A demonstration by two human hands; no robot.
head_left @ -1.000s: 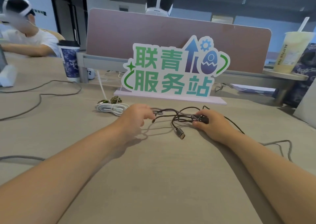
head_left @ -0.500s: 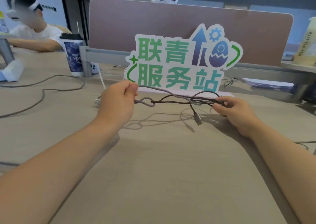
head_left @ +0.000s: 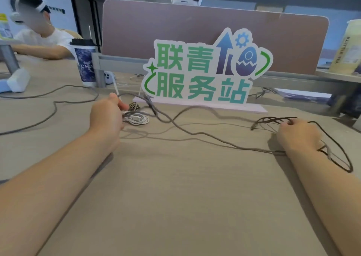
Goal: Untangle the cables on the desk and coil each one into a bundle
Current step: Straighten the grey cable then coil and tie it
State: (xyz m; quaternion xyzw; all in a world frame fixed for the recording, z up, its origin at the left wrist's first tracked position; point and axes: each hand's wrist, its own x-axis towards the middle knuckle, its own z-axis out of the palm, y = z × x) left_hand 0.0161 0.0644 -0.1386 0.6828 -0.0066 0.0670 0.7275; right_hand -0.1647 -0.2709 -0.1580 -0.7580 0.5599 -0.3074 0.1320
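Sign (head_left: pixel 197 74): 联青服务站; blue cup (head_left: pixel 85 64): CHA; yellow cup (head_left: pixel 349 50): ALITTLE TEA

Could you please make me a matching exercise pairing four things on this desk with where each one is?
1 white cable coil
2 blue paper cup
3 dark cable loops
4 yellow tea cup

A far right, on the raised ledge
B in the right hand's grip
C by the divider's left end
D beside the left hand

Pairs: 1-D, 2-C, 3-B, 4-A
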